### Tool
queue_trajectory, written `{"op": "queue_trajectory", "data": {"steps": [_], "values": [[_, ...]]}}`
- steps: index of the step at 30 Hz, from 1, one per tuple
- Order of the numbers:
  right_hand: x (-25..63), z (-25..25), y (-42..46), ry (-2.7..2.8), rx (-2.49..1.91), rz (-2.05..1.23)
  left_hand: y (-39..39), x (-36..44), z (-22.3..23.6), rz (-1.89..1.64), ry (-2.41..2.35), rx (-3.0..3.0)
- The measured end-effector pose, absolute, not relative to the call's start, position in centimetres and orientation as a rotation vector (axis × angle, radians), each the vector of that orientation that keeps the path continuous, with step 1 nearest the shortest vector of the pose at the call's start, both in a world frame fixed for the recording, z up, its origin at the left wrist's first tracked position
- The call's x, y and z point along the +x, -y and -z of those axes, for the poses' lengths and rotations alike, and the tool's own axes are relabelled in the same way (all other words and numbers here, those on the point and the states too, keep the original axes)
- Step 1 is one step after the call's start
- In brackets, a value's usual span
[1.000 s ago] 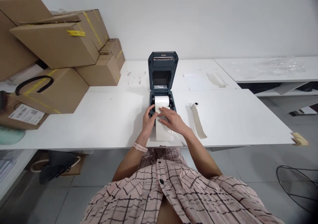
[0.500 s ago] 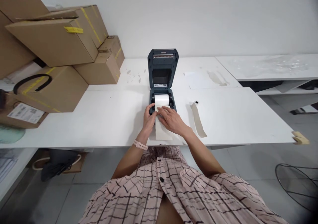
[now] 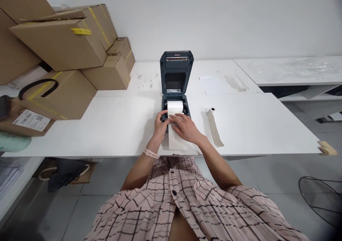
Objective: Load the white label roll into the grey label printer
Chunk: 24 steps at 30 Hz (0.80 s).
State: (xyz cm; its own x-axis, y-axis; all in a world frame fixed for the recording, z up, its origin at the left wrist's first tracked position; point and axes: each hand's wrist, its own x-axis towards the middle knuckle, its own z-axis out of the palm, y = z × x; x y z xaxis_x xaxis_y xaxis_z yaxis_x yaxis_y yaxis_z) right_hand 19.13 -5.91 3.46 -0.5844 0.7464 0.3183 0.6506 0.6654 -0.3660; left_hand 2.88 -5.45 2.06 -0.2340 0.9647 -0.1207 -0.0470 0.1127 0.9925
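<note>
A dark label printer stands on the white table with its lid raised. Inside sits a white label roll, and its paper strip runs out over the front toward me. At the strip's left edge, my left hand has its thumb on the paper and its index finger curled by the printer's side. My right hand lies across the strip with its fingers extended and spread. To the right rests a small core with a curling strip of backing paper attached.
Cardboard boxes are stacked at the left, some with yellow tape. A sheet of white paper lies behind the core. Clear plastic is on the right-hand table. Tan tape covers the table's front right corner.
The camera view has shifted slightly. Both hands keep nearly the same place on the strip, and the printer lid stays up.
</note>
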Motion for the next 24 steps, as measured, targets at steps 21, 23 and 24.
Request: {"op": "queue_trajectory", "data": {"steps": [21, 23, 24], "values": [[21.4, -12.9, -16.3, 1.606, -0.959, -0.791, 8.1, 1.9, -1.8, -1.168, -1.310, 1.148], [21.3, -12.9, -17.3, 1.559, -0.955, -0.771, 8.2, 1.9, -1.5, -1.170, -1.310, 1.157], [21.4, -12.7, -17.4, 1.545, -0.932, -0.740, 8.2, 1.9, -1.3, -1.171, -1.306, 1.157]]}}
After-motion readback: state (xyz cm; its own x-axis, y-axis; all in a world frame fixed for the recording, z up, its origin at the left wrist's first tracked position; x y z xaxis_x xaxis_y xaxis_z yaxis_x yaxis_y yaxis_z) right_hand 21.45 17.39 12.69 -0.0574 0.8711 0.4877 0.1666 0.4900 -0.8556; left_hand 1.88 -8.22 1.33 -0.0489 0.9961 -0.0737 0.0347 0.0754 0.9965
